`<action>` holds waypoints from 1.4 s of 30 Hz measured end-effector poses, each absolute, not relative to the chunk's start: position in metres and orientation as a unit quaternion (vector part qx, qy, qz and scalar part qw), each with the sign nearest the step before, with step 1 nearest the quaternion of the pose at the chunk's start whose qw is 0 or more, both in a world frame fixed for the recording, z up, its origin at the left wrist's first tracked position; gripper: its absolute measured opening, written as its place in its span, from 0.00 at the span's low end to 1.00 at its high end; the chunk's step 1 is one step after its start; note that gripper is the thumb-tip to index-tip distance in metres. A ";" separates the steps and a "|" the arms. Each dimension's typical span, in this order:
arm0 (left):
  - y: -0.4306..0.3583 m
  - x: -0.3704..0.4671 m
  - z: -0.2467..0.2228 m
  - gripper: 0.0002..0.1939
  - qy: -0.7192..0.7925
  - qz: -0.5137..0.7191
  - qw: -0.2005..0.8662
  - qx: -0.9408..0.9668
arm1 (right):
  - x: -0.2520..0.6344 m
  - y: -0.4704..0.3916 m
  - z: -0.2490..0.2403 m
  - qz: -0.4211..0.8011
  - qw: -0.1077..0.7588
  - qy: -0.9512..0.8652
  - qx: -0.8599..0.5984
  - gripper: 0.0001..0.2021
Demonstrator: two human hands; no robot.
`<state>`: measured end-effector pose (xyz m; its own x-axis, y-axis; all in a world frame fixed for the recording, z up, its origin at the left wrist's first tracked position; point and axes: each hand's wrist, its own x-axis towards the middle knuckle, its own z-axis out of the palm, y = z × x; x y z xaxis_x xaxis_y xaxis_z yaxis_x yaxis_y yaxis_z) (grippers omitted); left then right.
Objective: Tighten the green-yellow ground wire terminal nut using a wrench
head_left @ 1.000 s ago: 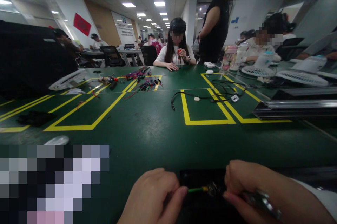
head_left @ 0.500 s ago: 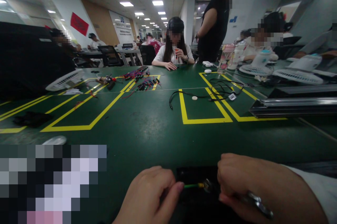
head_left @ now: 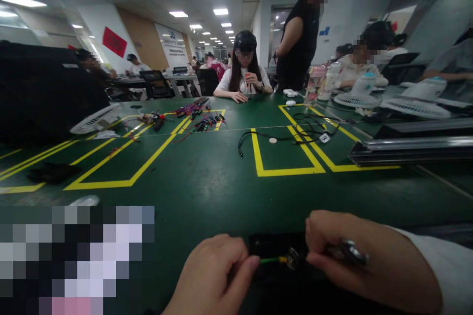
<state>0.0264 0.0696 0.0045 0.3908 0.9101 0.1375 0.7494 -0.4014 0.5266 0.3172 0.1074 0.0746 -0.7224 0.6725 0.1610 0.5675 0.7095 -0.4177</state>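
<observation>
Head view: at the worktop's near edge, the left hand pinches a green wire level, steadying its tip for the right hand, which is closed around a metal tool set against that tip over a black mat. Loose cables lie across the yellow tape mid-worktop; a seated person works at the far edge.

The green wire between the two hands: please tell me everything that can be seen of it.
The green wire is thin, with a smooth plastic-looking green sheath and a short yellowish tip at its right end. It lies nearly level above a black pad on the green table. The left hand pinches its left end; its tip meets a small metal part at the right hand.
</observation>
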 end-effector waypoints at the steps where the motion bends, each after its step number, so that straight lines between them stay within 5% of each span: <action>1: 0.070 0.026 0.004 0.17 0.510 0.206 0.196 0.812 | 0.319 0.106 0.075 0.177 0.159 -0.904 -0.356 0.11; 12: 0.066 0.021 0.000 0.16 0.492 0.213 0.212 0.817 | 0.302 0.085 0.061 0.116 0.291 -0.855 -0.414 0.11; 31: 0.067 0.026 0.008 0.16 0.507 0.210 0.207 0.810 | 0.308 0.099 0.081 0.162 0.101 -0.908 -0.374 0.10; 42: 0.067 0.026 0.008 0.17 0.499 0.214 0.200 0.815 | 0.316 0.100 0.078 0.189 0.140 -0.896 -0.376 0.10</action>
